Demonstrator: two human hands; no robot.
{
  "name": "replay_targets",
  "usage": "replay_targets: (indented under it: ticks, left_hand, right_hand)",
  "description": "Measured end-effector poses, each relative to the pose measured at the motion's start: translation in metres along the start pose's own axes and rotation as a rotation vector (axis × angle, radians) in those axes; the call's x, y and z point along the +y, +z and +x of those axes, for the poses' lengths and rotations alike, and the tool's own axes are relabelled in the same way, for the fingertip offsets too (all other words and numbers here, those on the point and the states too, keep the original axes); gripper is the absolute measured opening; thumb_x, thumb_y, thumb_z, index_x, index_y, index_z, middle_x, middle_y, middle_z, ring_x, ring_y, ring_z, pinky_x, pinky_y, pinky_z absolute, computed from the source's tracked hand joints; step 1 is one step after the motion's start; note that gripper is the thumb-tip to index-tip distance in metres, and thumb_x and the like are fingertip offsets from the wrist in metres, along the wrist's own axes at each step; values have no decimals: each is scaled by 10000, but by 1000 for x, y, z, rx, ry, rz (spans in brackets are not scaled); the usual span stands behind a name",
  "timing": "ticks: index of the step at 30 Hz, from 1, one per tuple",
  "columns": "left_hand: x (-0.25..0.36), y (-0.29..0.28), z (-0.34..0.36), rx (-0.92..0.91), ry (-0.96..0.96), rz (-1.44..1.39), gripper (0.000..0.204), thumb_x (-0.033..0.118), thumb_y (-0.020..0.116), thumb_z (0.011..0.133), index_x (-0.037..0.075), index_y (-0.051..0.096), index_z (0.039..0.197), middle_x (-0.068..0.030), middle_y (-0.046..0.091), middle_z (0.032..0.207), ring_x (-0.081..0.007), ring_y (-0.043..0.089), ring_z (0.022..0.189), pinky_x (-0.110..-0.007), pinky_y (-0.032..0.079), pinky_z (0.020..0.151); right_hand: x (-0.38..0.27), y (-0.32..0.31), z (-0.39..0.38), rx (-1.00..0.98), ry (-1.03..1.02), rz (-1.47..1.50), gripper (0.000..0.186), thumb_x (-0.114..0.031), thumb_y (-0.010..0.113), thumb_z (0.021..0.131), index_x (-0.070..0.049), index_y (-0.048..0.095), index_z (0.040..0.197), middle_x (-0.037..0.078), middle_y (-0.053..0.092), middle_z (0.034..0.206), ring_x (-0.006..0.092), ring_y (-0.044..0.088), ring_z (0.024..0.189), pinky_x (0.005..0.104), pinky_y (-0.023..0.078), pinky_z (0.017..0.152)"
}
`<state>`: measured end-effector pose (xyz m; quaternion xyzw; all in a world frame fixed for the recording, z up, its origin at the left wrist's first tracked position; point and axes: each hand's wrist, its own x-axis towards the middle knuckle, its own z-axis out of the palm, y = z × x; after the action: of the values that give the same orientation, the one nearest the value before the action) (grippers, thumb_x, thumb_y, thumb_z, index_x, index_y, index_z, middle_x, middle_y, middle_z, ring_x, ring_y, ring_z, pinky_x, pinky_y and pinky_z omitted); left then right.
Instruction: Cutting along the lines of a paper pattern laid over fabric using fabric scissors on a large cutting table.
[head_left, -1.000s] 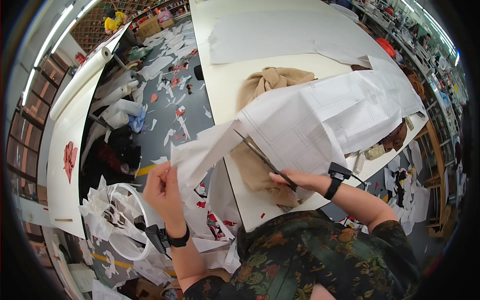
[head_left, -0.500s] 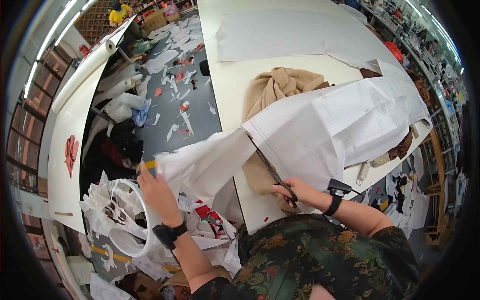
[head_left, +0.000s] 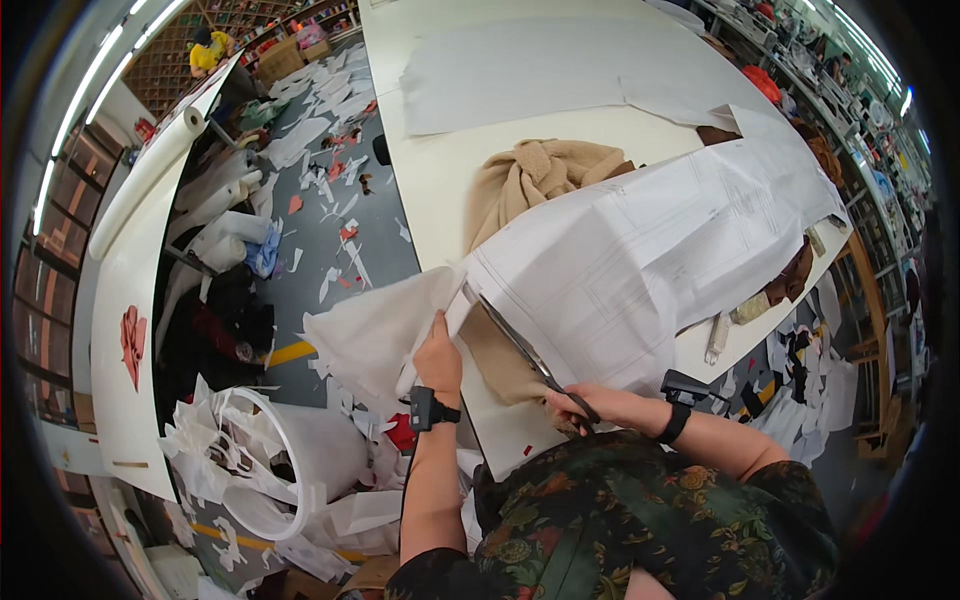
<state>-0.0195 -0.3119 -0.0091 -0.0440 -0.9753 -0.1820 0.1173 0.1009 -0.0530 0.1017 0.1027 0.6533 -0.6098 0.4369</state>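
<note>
My right hand (head_left: 582, 405) grips the handles of long dark scissors (head_left: 520, 343) at the table's near edge. Their blades point up and left, along the edge of a large white paper sheet (head_left: 590, 280) printed with fine lines. With closed fingers, my left hand (head_left: 438, 358) holds a white paper piece (head_left: 385, 325) that hangs past the table edge, close to the scissor tips. Whether this piece is still joined to the big sheet I cannot tell. Beige fleecy fabric (head_left: 540, 180) lies bunched behind the sheet and shows again under the scissors.
A white bin (head_left: 318, 440) full of paper scraps stands left of my left arm. Paper offcuts cover the floor (head_left: 380, 225). Another table (head_left: 112, 400) at the left carries a white roll (head_left: 150, 180) and a reddish cloth (head_left: 133, 345). A person in yellow (head_left: 208, 55) is far off.
My left hand has moved right, from open above the bin to a grip on the white paper piece near the scissors. My right hand and the scissors stay nearly in place.
</note>
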Motion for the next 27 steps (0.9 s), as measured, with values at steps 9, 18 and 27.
replay_targets:
  ticks: [9,18,27]
  left_hand:
    - [20,-35,-19,109,165,-2,414,-44,515,832,1,588,1237,-177,692,1109,-351,694,812,-405,557,673]
    - [7,-38,-48,78,59,-48,420,-67,557,801,2,629,1209,-198,694,1104,-366,689,927,-414,554,785]
    - [-50,-80,-66,-175,-281,342,624,0,643,818,-4,450,1411,-246,548,1343,-401,569,1194,-436,512,925]
  right_hand:
    - [-32,2,48,-9,-12,-77,692,-771,499,870,-81,558,865,-11,477,742,88,463,648,228,409,583]
    - [-41,-14,45,28,-140,-115,591,-635,647,873,-52,600,785,-4,498,574,118,527,429,274,430,406]
    - [-10,-39,-26,-62,-397,-178,552,-567,646,910,-25,566,841,52,511,608,155,541,534,330,440,502]
